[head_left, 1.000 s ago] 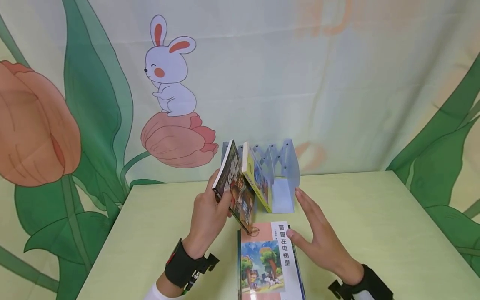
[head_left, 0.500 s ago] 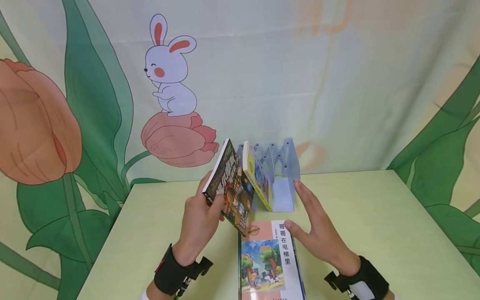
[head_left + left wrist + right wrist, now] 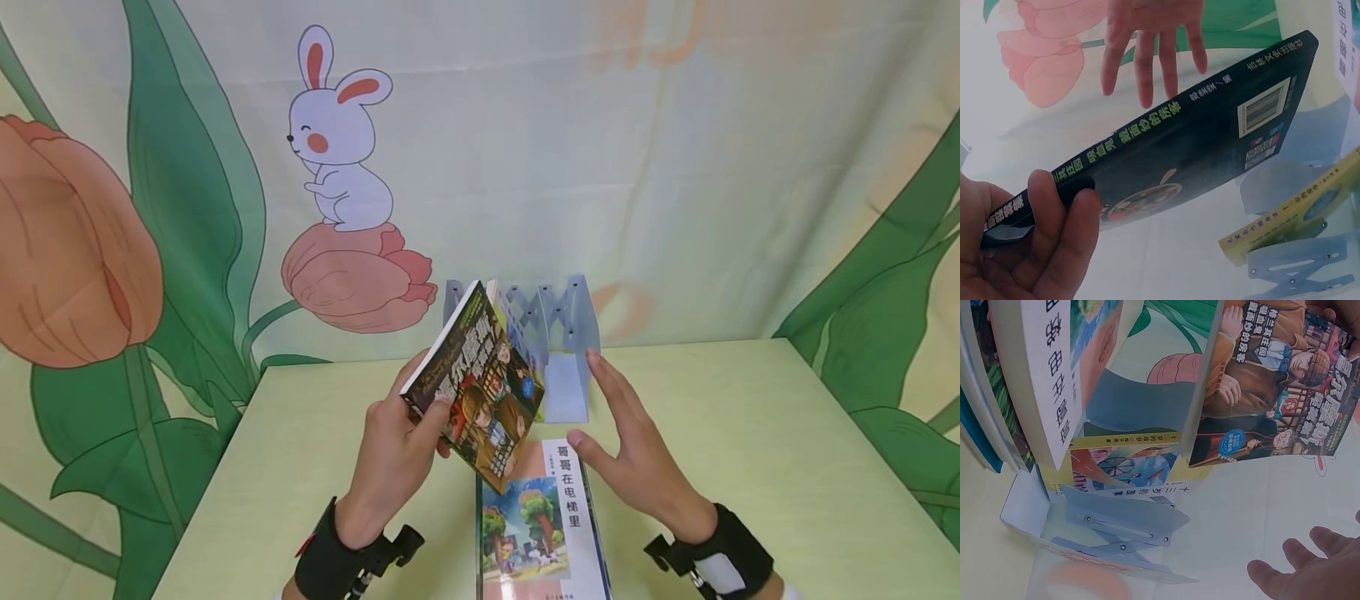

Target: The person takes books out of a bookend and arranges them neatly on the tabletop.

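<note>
My left hand (image 3: 393, 454) grips a dark-covered book (image 3: 487, 396) by its left edge, thumb on the front cover. The book is tilted in the air, over the far end of a book stack. In the left wrist view its spine and black back cover (image 3: 1210, 119) show, with fingers curled beneath. My right hand (image 3: 645, 450) is held to the right with fingers spread, holding nothing, its thumb near the top book's edge. That top book (image 3: 525, 533) has a pink and white cover. Behind stands a blue folding bookend (image 3: 570, 383) with a yellow book (image 3: 1125, 462) leaning in it, mostly hidden in the head view.
Beneath the pink and white book lie several more books (image 3: 991, 394), their edges showing in the right wrist view. The pale green table (image 3: 750, 433) ends at a hanging cloth (image 3: 712, 208) printed with a rabbit and tulips.
The dark book has come away from beside the yellow book and turned its front cover toward the head camera, moving nearer. My right hand stays almost where it was.
</note>
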Demonstrator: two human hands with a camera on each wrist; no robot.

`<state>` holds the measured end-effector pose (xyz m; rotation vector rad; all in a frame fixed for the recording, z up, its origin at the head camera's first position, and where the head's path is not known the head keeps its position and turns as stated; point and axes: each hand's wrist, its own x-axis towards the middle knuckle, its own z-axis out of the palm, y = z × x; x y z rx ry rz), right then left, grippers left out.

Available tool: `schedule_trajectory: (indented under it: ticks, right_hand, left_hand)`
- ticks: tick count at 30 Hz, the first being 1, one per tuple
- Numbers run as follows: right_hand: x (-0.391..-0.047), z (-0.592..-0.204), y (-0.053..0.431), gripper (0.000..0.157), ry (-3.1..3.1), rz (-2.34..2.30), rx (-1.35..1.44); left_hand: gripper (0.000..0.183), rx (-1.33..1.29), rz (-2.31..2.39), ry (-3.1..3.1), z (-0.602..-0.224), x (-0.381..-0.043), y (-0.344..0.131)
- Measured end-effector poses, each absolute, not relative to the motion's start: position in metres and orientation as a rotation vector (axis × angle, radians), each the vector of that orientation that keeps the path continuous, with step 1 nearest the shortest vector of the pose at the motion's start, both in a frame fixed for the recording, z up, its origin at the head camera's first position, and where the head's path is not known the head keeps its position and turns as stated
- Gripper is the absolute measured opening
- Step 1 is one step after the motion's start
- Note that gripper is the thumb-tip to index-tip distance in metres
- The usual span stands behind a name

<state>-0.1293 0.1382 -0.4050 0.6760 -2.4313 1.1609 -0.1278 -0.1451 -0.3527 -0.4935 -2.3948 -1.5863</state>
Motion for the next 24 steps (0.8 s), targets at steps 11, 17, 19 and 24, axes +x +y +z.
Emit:
schedule_trajectory:
  ticks: [11,17,19,24]
  right_hand:
    - [-0.133,-0.397,0.139,0.087,-2.409,1.167,0.69]
    - [-0.139,-0.386,0.133,0.082,-2.401,1.185,0.745]
    - [-0.141,-0.386,0.132,0.078,-2.389,1.172,0.778]
    - [-0.143,-0.387,0.13,0.07,-2.363,1.167,0.818]
  left_hand:
    - [0.057,-0.604,-1.71,-2.345,-0.351,-0.124,-0.147]
    - [0.056,-0.687,-1.784,-2.307,-0.352,-0.123,-0.149]
    - [0.055,-0.726,-1.82,-2.29,-0.352,-0.122,-0.149]
    - [0.054,-0.822,-1.91,-2.257,-0.352,-0.122,-0.15]
